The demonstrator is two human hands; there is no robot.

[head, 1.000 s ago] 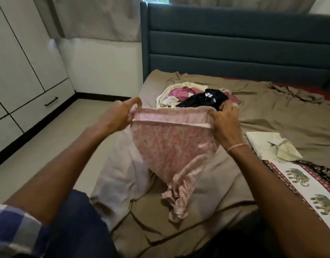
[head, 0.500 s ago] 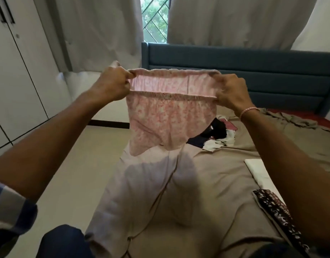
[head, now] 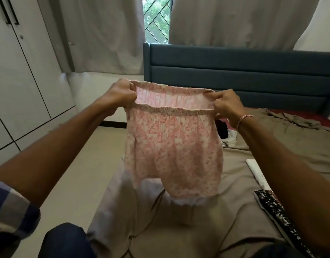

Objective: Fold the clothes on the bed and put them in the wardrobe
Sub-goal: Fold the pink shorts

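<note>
A pair of pink floral shorts [head: 173, 149] hangs in the air over the bed [head: 272, 157], stretched wide by its elastic waistband. My left hand [head: 121, 94] grips the waistband's left end and my right hand [head: 228, 106] pinches its right end. Both legs of the shorts dangle free above the brown sheet. Behind the shorts a pile of unfolded clothes [head: 225, 132], black and white showing, lies mostly hidden. The white wardrobe [head: 21, 75] stands at the left with its doors closed.
A folded white cloth [head: 257, 172] and a dark patterned cloth [head: 275, 209] lie on the bed under my right forearm. The blue headboard [head: 234, 71] and grey curtains [head: 104, 34] are behind. Tiled floor [head: 76, 174] runs between bed and wardrobe.
Both hands lifted the shorts up off the bed and pulled the waistband taut. The crumpled lower part has shaken loose and now hangs straight.
</note>
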